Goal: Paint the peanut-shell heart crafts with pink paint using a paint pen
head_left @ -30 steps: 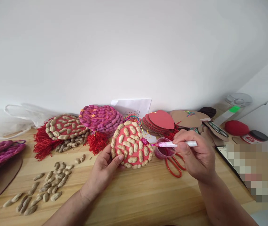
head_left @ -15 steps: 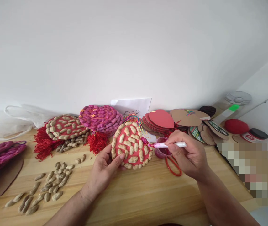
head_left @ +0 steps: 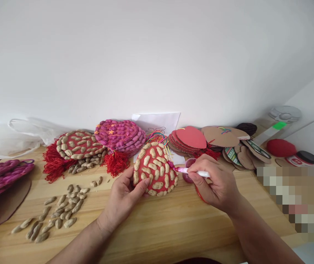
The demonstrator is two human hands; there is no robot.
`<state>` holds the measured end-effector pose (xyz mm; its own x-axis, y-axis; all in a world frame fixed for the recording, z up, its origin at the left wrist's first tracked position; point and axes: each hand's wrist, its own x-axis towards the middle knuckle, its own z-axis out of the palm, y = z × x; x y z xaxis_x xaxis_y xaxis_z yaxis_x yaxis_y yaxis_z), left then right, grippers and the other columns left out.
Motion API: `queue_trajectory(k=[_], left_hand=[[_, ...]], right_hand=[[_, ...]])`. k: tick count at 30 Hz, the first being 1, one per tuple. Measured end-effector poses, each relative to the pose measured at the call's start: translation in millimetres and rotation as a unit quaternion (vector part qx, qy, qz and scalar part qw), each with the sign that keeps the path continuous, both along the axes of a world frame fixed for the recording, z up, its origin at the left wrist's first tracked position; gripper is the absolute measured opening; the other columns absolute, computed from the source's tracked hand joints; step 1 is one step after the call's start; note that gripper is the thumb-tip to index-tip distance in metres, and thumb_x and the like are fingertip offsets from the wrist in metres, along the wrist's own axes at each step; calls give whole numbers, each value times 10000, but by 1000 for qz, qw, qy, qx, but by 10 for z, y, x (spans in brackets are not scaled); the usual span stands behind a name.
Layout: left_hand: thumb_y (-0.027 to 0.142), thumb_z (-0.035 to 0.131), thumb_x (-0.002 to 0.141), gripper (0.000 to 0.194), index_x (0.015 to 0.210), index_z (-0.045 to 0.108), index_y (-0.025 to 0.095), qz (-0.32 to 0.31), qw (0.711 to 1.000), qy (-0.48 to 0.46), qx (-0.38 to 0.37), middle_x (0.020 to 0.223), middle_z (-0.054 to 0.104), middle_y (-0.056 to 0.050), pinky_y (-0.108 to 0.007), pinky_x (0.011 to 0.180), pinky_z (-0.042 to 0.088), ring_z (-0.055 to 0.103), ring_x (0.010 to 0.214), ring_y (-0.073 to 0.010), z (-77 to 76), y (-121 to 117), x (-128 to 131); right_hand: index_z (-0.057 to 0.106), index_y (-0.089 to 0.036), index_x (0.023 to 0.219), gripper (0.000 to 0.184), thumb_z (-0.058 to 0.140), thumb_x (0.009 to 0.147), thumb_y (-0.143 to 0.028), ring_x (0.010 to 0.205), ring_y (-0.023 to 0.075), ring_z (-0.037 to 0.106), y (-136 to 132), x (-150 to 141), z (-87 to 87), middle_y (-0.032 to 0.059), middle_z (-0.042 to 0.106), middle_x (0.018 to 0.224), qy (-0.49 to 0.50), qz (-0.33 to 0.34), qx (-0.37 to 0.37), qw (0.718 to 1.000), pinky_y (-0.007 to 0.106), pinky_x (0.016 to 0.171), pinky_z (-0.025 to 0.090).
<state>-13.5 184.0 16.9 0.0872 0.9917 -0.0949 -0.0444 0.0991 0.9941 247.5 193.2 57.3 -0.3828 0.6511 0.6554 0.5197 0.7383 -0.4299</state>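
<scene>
Between the thumb and fingers of my left hand (head_left: 127, 192) is a red cardboard piece covered with peanuts (head_left: 156, 169), held up by its lower left edge. My right hand (head_left: 216, 183) is closed around a white-handled paintbrush (head_left: 198, 172). Its magenta-wet bristles touch the right rim of the piece, where one or two peanuts are painted magenta. Behind the brush and partly hidden by my right hand stands a clear cup of magenta paint (head_left: 187, 176). A red cord loop (head_left: 199, 193) shows beneath that hand.
Loose peanuts (head_left: 65, 207) lie on the wooden table at left. Behind are an unpainted peanut piece (head_left: 79, 145) and magenta-painted ones (head_left: 121, 135) with red tassels. Stacked red cardboard shapes (head_left: 191, 137), brown cardboard (head_left: 219, 137), red yarn (head_left: 280, 147) and a black-lidded jar (head_left: 307, 157) stand at right.
The view has shifted slightly. My right hand has moved a little left and down with the brush, whose tip stays at the piece's right rim. The left hand keeps its hold.
</scene>
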Motion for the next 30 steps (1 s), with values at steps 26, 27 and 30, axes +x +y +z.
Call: queue_trajectory(k=[26,27,30], left_hand=[[428,771,833,294,991,715,186,-6,999,36,18,819,714,-33,-251,619,516,598,685,-173,-113,3,-32],[430,773,831,300,997,716,187,-4,999,34,17,829,720,-36,-250,619,518,602,688,-173,-113,6,-32],[433,781,823,312,999,716,184,5,999,37,10,845,732,-45,-243,615,523,609,696,-171,-105,18,-35]], right_hand=[[614,-219,934,67,590,946,-158,749,175,609,-2,-22,-4,20,659,770,-52,-4,3,999,302,697,509],[612,-219,926,70,590,944,-156,739,172,605,-5,-21,2,18,659,763,-52,-6,3,999,299,692,507],[608,-214,920,67,595,940,-151,733,166,605,-3,-18,9,18,666,769,-45,-9,9,999,293,697,505]])
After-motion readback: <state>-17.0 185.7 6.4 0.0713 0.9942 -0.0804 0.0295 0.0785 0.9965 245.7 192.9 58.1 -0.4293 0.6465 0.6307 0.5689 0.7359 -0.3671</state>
